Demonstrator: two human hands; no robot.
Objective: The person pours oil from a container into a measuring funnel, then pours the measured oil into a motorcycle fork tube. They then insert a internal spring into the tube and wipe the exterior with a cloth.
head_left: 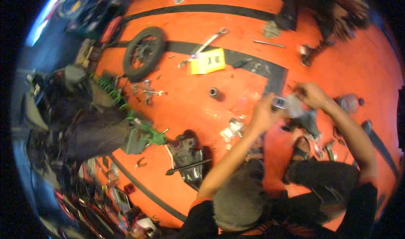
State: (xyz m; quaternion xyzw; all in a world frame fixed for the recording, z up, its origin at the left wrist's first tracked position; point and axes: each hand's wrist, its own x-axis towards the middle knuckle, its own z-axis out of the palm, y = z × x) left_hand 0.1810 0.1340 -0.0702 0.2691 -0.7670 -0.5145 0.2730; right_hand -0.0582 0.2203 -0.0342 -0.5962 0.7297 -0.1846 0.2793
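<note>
Both my hands are raised in front of my bent knees, close to each other. My left hand [266,114] is closed round a small boxy piece [279,102], dark with a pale face; its exact kind is not clear. A pale, see-through plastic bag [295,107] hangs between my hands, blurred. The bent fingers of my right hand [311,94] pinch at the bag's upper edge. Below the bag lies a dark grey cloth [309,123]. On the orange floor left of my left forearm is a crumpled clear wrapper [232,129].
A motorcycle [76,112] with a green spring stands at the left. Around lie a wheel [144,54], a big wrench [213,40], a yellow packet [207,62], a socket [214,93] and a black motorcycle part [190,159]. A plastic bottle [349,103] lies right. Another person's hands [344,30] show at upper right.
</note>
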